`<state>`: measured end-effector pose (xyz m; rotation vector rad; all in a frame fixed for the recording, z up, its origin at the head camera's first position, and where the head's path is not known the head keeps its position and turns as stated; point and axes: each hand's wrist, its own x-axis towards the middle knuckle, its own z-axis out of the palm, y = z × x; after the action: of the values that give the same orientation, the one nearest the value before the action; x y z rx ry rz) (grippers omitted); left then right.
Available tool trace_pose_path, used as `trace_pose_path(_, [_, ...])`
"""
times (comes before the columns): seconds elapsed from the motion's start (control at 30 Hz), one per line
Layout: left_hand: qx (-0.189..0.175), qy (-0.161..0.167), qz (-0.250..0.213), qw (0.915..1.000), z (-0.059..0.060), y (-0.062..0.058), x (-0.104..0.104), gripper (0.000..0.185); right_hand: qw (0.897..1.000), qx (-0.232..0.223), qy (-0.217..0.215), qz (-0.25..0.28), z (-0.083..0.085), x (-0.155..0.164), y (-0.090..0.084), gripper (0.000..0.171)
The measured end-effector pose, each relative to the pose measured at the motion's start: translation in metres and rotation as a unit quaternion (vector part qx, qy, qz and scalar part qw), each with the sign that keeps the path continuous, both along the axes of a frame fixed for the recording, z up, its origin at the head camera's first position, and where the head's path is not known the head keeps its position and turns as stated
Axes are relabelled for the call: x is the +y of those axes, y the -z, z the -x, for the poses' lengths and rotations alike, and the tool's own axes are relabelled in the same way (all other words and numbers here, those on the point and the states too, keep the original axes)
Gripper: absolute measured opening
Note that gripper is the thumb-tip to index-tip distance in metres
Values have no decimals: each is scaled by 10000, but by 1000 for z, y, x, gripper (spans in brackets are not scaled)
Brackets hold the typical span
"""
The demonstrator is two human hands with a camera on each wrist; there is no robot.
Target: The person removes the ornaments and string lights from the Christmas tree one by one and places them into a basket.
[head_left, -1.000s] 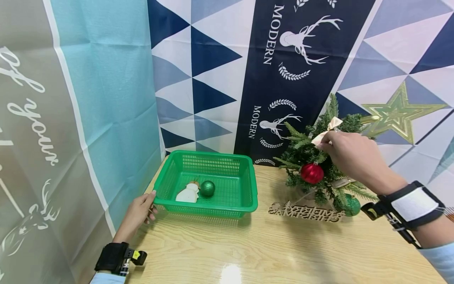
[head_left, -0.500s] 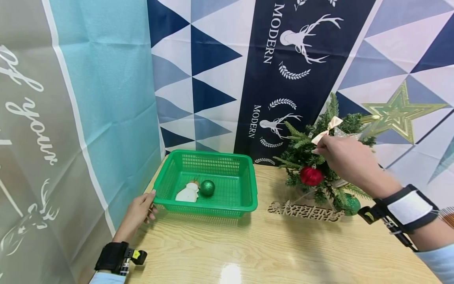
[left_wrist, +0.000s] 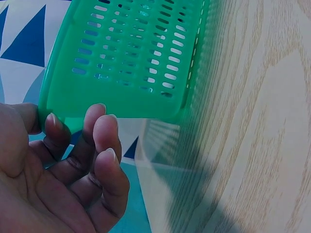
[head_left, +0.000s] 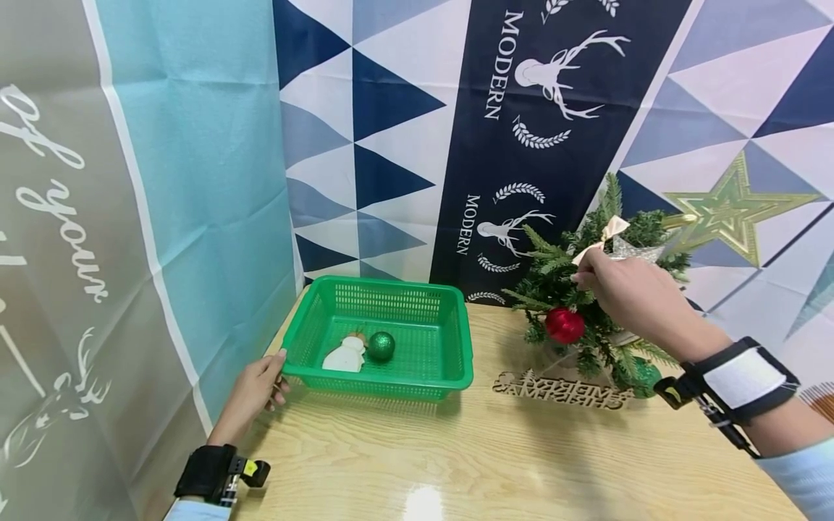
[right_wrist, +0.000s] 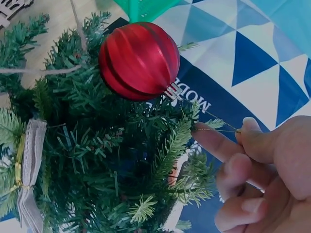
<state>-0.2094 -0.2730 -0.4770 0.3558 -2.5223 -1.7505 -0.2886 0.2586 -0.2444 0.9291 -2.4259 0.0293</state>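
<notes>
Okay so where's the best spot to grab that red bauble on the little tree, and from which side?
Probably by its thin hanging thread, not the smooth round body. The red bauble hangs at the tree's outer edge, needles crowding it behind, so come in from the open side away from the trunk. The right hand already pinches that thread between thumb and forefinger.

Head view overlooks table [head_left: 456, 463], wrists close-up

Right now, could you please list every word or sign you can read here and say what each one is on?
"MODERN": twice on the dark blue banner, beside white deer heads.
"of your": cursive on the grey cloth at left; the rest is cut off.
"MERRY CHRISTMAS", probably: the wooden cutout sign on the table, seen upside down.
</notes>
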Motion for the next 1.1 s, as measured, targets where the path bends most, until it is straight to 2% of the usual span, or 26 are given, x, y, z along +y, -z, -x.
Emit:
trace_pose_path(0.37, [9,-25,1,10000,-1,-1,1,64,9992,-40,367,-179,0,4,-2,9])
trace_pose_path(0.67, [37,12,91,10000,0,1,0,66,9966,374,626,-373,5,5,-4,17])
trace_pose_path(0.87, [15,-21,98,9999,1,1,0,65,9949,729,585,-377,5,10,-4,27])
trace_pose_path(1.0, [2,-49,70,10000,1,1,0,64,9948,682,627,-422,3,13,-5,26])
trace_pose_path(1.1, [10,-33,56,10000,0,1,1,64,9958,469,700,-367,0,13,-7,18])
